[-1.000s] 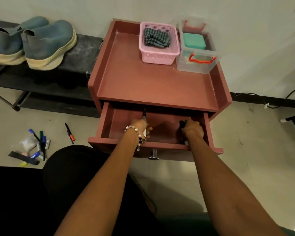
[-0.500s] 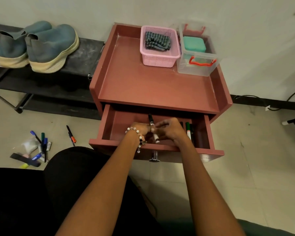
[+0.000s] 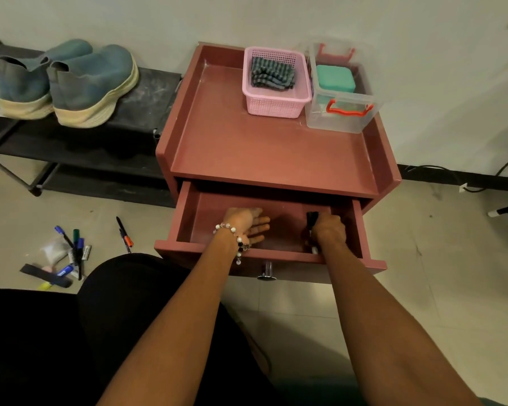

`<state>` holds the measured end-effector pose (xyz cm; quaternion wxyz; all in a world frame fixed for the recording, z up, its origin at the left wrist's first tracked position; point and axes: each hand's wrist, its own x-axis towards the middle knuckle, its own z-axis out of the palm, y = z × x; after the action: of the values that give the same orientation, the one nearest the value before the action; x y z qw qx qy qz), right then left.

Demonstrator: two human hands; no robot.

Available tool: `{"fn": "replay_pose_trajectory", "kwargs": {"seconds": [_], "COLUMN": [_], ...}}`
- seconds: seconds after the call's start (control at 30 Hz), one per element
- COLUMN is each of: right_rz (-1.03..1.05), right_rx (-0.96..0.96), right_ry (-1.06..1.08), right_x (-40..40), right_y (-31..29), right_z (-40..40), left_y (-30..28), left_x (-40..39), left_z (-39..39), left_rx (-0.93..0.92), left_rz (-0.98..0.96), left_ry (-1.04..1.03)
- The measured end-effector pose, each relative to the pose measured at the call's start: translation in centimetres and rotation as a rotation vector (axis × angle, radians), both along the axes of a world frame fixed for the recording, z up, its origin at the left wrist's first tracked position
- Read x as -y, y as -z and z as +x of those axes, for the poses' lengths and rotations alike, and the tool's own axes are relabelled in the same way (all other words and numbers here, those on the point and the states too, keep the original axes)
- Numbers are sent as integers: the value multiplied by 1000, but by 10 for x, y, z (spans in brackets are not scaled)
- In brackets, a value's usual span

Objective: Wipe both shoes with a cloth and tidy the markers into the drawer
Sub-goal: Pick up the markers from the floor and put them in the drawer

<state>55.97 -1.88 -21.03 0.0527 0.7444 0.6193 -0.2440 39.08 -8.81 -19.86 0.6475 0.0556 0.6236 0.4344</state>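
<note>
While both hands work inside the open drawer (image 3: 188, 218) at the middle of the frame, the step in hand looks like laying markers down on its floor. The right hand (image 3: 329, 231), at the drawer's right side, is clenched around a bundle of dark markers (image 3: 312, 219); the left hand (image 3: 248, 225), just left of centre, lies with fingers released and straight, holding nothing. Doing this well probably means setting the bundle down parallel to the side wall and letting go low, so the round barrels do not roll or pile up.

More markers lie scattered on the floor (image 3: 77, 250) at lower left, well apart from the drawer, so the tidying seems unfinished. The shoes (image 3: 85, 83), blue with thick pale soles, sit on a black rack (image 3: 147, 95) at upper left.

The cabinet (image 3: 270, 148) is a smooth reddish board with raised side edges. On its top at the back stand a pink perforated plastic basket (image 3: 276, 104) holding a ribbed, folded dark cloth (image 3: 270, 74), and a clear lidless box (image 3: 340, 118) with an orange handle.
</note>
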Motion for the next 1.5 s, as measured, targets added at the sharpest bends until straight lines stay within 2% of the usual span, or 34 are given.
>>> {"fn": "replay_pose_trajectory", "kwargs": {"seconds": [0.17,0.4,0.53,0.63,0.8,0.97,1.1,1.3,1.4,1.5], "right_rz": [13,37,-45,-33,-12,-4,50,305,271,224], "right_rx": [85,3,-69,15,129,113,-52,-586,-787,-875], "right_ry": [-21,-16,-324,-451,-389,-362,-271,-104,-186,-378], "right_x": [0,4,6,7,4,5,9,42,60,72], "right_y": [3,-3,-9,-3,-4,-4,-13,-49,-79,-102], "right_z": [9,9,-7,-17,-4,-5,-7,-38,-83,-147], "left_y": [0,-5,-9,-12,-11,-12,-19,-51,-80,-107], "left_x": [0,4,6,8,8,9,14,38,56,81], "left_z": [-1,0,0,0,-2,-1,-1,-35,-83,-142], "left_rx": [-8,-27,-61,-72,-67,-76,-71,-158,-180,-271], "left_rz": [27,88,140,159,154,156,190,243,316,346], "left_ry": [-31,-101,-124,-137,-128,-118,-155,-212,-325,-440]}}
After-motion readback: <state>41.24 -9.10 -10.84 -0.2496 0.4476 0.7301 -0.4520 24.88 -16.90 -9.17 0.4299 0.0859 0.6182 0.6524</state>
